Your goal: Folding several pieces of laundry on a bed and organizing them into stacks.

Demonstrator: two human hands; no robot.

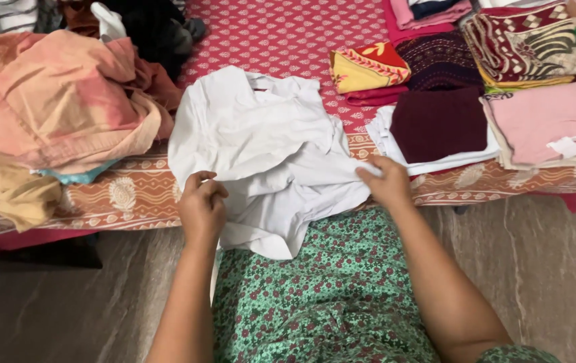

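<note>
Between both grips, a crumpled white cotton shirt (261, 144) lies spread over the near edge of a bed covered in a red-and-tan patterned sheet (133, 195), its lower part drooping off the edge toward the person's green floral dress (328, 289).

Left hand (202, 205): closed, fingers curled, pinching a fold of white cloth at the hem. Right hand (387, 181): closed, pinching the fabric's right edge.

Handling, as a judgement: light, limp, wrinkles easily, not fragile; best taken at seams or corners, as both grips do.

Forearms reach forward from below, roughly parallel, wrists slightly bent down.

Left of the left grip, well apart: heap of peach and tan loose clothes (53, 114). Just beyond the right grip: folded maroon cloth (439, 124), pink folded cloth (550, 121).
</note>
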